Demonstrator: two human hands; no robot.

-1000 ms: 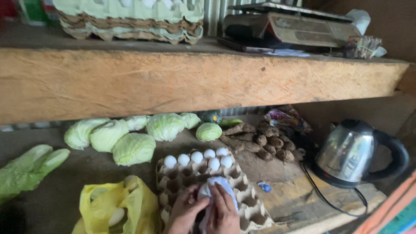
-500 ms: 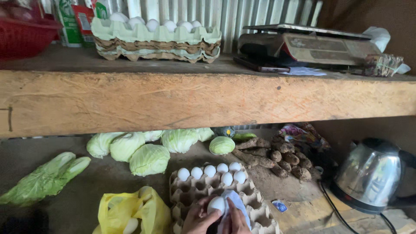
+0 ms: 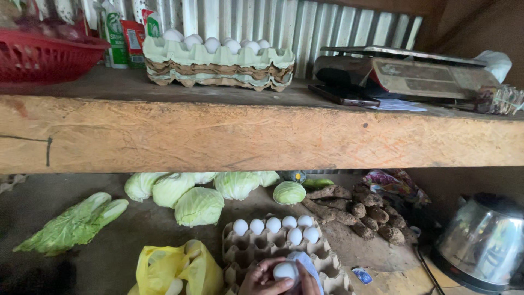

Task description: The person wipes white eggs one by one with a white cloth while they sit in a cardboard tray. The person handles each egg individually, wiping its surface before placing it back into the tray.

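One white egg sits pinched in the left hand fingers, a pale blue cloth touching it behind. Right hand fingers are mostly hidden; I cannot tell their state. Just beyond the fingers, six eggs lie in the cardboard tray.

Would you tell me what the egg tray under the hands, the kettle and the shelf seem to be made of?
Egg tray: moulded paper pulp by its look, matte grey-brown with rough cups.
Kettle: probably polished steel, since it mirrors its surroundings; its dark top looks like plastic.
Shelf: unpainted sawn wood, with grain and rough patches showing.
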